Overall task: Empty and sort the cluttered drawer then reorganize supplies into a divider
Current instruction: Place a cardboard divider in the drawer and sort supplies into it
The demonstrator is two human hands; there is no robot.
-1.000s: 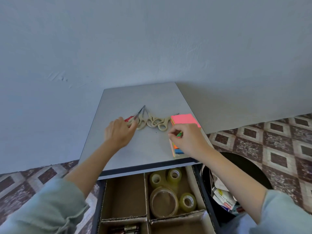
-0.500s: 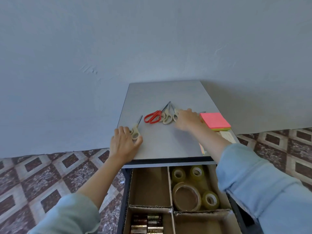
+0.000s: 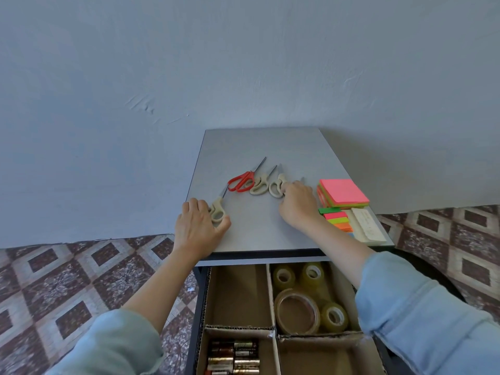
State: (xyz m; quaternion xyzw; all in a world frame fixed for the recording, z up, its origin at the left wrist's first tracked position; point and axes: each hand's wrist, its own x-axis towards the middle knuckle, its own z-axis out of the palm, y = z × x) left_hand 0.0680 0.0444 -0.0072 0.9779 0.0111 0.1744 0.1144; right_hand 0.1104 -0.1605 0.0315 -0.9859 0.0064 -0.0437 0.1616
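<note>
Tape (image 3: 296,307) and batteries (image 3: 234,355) filed in divider (image 3: 238,293); scissors (image 3: 259,185), notes (image 3: 343,193) unsorted on desk (image 3: 257,147); your left hand (image 3: 198,228) grips one pair (image 3: 217,212), right hand (image 3: 297,204) covers another, grip hidden.

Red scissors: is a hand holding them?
No, the red scissors lie free on the tabletop; the left hand grips beige scissors instead.

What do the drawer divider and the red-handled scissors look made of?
The brown drawer divider looks like raw corrugated cardboard: matte, with fluted cut edges. The red-handled scissors seem glossy plastic at the handles, with thin grey blades, probably metal.
</note>
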